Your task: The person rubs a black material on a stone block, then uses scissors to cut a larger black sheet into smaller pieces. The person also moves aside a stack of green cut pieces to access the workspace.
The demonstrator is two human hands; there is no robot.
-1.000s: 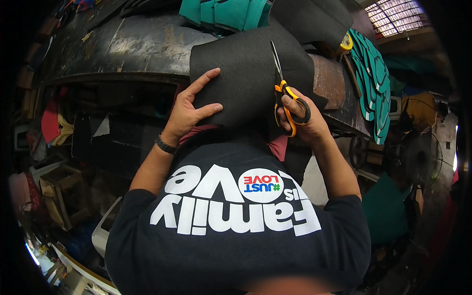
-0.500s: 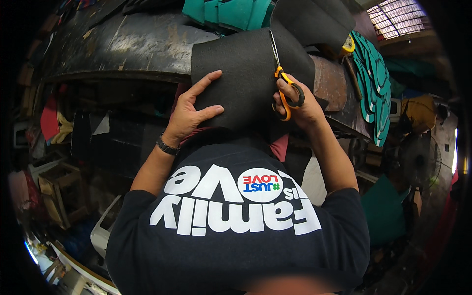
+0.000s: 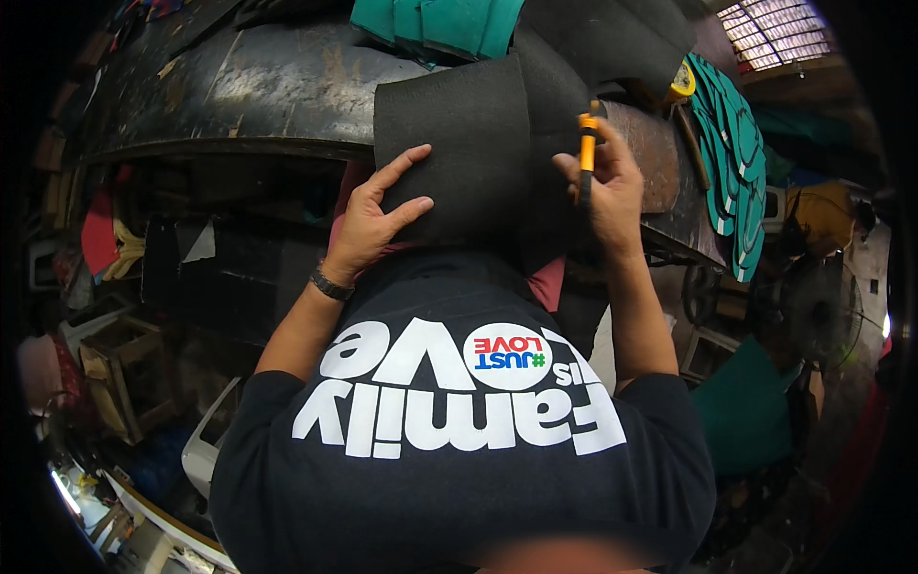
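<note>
A square-edged piece of black sheet material [image 3: 469, 143] lies over the near edge of the worktable, its lower part hanging toward my lap. My left hand [image 3: 375, 215] rests on its left side, with fingers and thumb spread flat. To the right of the piece, my right hand [image 3: 618, 196] grips a pair of scissors [image 3: 587, 143] by the orange and black handles. The scissors are turned edge-on, and their blades cannot be made out. Beneath and beside the piece, more black sheet [image 3: 559, 96] runs back up the table.
Folded green pieces [image 3: 440, 24] lie at the back of the dark, scuffed worktable [image 3: 277, 86]. A larger black sheet [image 3: 622, 38] curves up behind. At the right edge hang stacked green cut pieces [image 3: 732, 163], near a yellow round object [image 3: 682, 80]. A fan [image 3: 818, 306] stands farther right.
My right hand has moved right, away from the black piece, and turned the scissors so the blades no longer show along its right edge. My left hand has stayed in place.
</note>
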